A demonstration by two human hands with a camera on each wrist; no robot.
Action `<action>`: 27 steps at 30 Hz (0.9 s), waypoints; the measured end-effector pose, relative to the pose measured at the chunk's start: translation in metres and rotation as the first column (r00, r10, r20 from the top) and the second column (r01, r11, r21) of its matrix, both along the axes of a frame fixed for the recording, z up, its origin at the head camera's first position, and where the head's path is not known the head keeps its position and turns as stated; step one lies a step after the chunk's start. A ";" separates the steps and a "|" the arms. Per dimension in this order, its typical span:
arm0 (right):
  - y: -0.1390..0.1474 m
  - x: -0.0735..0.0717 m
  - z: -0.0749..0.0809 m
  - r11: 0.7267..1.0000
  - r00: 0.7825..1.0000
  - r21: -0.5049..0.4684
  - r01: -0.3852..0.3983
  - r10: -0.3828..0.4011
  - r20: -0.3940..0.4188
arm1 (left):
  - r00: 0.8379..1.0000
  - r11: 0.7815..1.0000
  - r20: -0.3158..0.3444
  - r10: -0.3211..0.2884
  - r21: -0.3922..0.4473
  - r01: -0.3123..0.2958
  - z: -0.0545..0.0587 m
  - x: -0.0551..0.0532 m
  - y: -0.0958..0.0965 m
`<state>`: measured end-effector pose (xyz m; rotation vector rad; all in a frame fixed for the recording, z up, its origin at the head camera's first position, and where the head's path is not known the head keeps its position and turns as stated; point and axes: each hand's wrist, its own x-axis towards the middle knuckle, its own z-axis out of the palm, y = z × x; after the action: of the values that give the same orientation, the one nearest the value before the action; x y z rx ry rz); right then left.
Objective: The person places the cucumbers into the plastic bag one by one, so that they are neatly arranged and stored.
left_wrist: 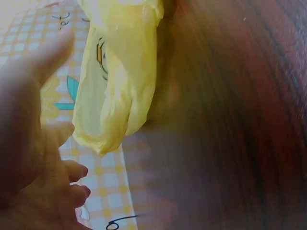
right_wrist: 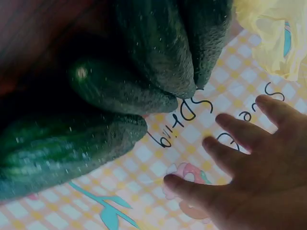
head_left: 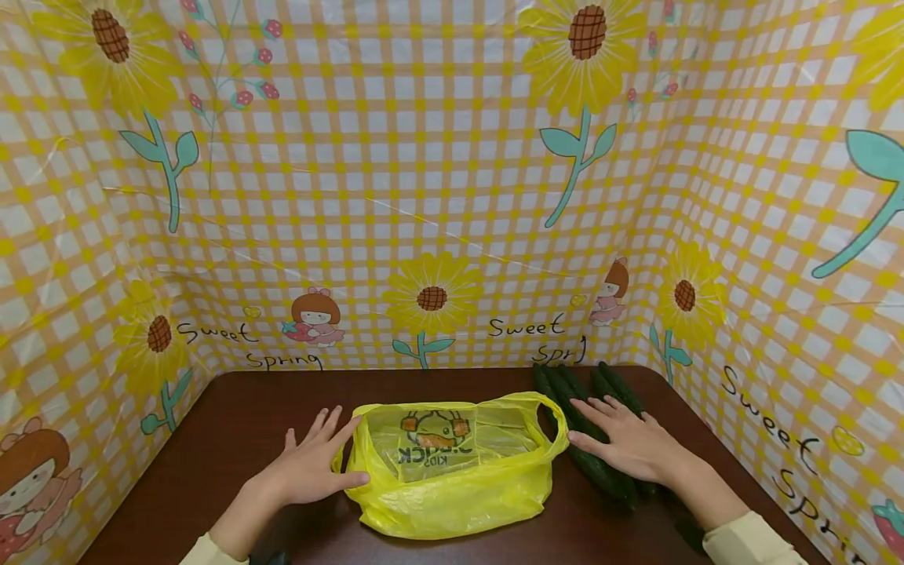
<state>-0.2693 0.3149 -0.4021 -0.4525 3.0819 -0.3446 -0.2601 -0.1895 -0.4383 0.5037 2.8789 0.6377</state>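
A yellow plastic bag (head_left: 452, 506) sat on the dark reddish-brown counter (head_left: 268, 392), between the two hands, its mouth gaping upward and a duck print (its lettering reading backwards) showing inside. The left grip (head_left: 311, 463) was at the bag's left end, fingers spread apart and clamped on nothing; its thumb overlapped the bag's edge in the head view, though whether it touched I cannot tell. The right grip (head_left: 628, 439) was to the bag's right, fingers likewise apart and holding nothing, its thumb near the bag's looped handle (head_left: 562, 420). Beneath that hand, just right of the bag, lay dark green cucumbers (head_left: 603, 475). Behind the bag rose a checked sunflower cloth (head_left: 353, 157).
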 end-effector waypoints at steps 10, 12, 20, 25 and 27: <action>0.007 0.000 -0.011 0.934 0.991 -0.334 0.129 -0.135 0.003 | 0.994 0.998 -0.090 0.059 0.013 -0.058 -0.016 -0.007 0.020; 0.007 0.000 -0.014 0.912 0.987 -0.377 0.159 -0.158 0.036 | 0.992 0.998 -0.102 0.068 0.009 -0.068 -0.019 -0.009 0.021; 0.002 0.006 -0.019 0.852 0.957 -0.440 0.283 -0.220 0.189 | 0.994 0.997 -0.084 0.076 0.010 -0.075 -0.030 -0.020 0.026; 0.002 0.009 -0.022 0.801 0.929 -0.483 0.355 -0.244 0.278 | 0.995 0.998 -0.078 0.065 -0.014 -0.066 -0.035 -0.024 0.028; 0.003 0.010 -0.023 0.763 0.915 -0.517 0.387 -0.248 0.320 | 0.995 0.997 -0.077 0.065 -0.023 -0.067 -0.036 -0.024 0.028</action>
<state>-0.2592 0.3174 -0.4252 0.1358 2.7526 -1.2554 -0.2840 -0.1615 -0.4744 0.4403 2.9827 0.6034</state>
